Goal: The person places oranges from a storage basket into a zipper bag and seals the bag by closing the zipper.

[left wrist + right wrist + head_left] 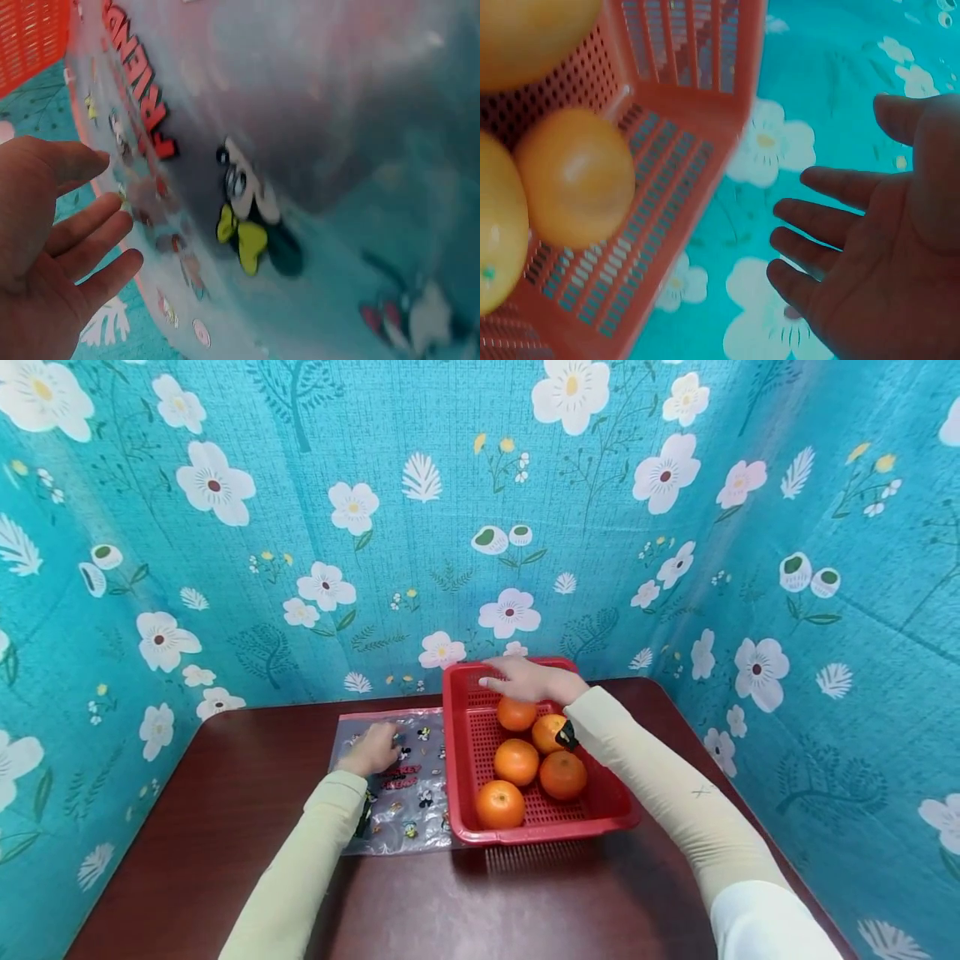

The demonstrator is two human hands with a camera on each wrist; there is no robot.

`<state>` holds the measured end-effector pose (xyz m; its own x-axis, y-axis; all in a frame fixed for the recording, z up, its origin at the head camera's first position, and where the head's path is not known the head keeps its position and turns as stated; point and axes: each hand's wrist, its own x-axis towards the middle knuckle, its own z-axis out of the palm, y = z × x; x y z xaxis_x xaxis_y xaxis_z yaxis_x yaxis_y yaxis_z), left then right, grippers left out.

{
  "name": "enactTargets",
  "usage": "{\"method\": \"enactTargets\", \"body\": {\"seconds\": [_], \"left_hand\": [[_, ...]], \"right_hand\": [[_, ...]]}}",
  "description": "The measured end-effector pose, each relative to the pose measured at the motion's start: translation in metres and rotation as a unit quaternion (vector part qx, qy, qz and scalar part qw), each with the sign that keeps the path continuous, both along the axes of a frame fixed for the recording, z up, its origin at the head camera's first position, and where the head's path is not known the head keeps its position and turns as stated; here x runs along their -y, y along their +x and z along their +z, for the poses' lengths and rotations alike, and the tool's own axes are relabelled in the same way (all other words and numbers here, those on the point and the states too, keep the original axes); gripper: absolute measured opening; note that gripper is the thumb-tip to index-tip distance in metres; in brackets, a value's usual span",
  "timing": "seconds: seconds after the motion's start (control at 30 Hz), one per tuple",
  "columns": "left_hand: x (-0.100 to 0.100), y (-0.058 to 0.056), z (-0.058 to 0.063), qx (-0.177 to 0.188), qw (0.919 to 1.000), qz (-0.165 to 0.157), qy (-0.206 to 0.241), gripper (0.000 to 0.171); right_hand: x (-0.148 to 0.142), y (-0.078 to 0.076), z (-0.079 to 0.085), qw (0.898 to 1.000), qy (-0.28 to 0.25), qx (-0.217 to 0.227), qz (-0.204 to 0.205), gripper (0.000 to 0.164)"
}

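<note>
A red plastic basket (465, 760) stands on the table with several oranges (516, 762) inside. My right hand (525, 680) hovers over the basket's far end, above the farthest orange (517, 714); in the right wrist view its fingers (817, 217) are loosely extended and hold nothing. Left of the basket lies a clear plastic bag (405, 785) printed with cartoon figures and red lettering. My left hand (372, 749) is over the bag's left part. The left wrist view shows its fingers (101, 225) relaxed beside the bag's printed film (247, 202), with nothing between them.
The dark brown table (225, 793) reaches back to a turquoise flowered cloth (420, 543), which hangs behind it and along both sides. The basket's left rim overlaps the bag's right edge in the head view.
</note>
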<state>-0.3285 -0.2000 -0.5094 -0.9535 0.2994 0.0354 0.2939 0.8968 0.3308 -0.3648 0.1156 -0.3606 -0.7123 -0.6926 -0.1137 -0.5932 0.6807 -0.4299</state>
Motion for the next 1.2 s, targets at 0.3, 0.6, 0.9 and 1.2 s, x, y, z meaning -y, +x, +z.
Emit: {"method": "enactTargets", "body": {"seconds": [0.3, 0.6, 0.9, 1.2], "left_hand": [[-0.008, 0.003, -0.007, 0.050, 0.9981, 0.036, -0.010, 0.061], [-0.003, 0.009, -0.012, 0.021, 0.9986, 0.034, 0.034, 0.045], [0.002, 0.010, -0.008, -0.061, 0.9973, 0.030, 0.025, 0.021], [0.018, 0.016, 0.004, -0.114, 0.9923, -0.027, 0.042, 0.034]], "right_hand": [[0.029, 0.006, -0.012, 1.000, 0.003, -0.010, 0.015, 0.062], [0.051, 0.010, -0.024, 1.000, 0.010, 0.000, 0.015, 0.065], [0.072, 0.013, -0.032, 0.999, 0.008, -0.003, 0.039, 0.060], [0.088, 0.011, -0.041, 0.999, -0.016, 0.002, 0.038, 0.053]]}}
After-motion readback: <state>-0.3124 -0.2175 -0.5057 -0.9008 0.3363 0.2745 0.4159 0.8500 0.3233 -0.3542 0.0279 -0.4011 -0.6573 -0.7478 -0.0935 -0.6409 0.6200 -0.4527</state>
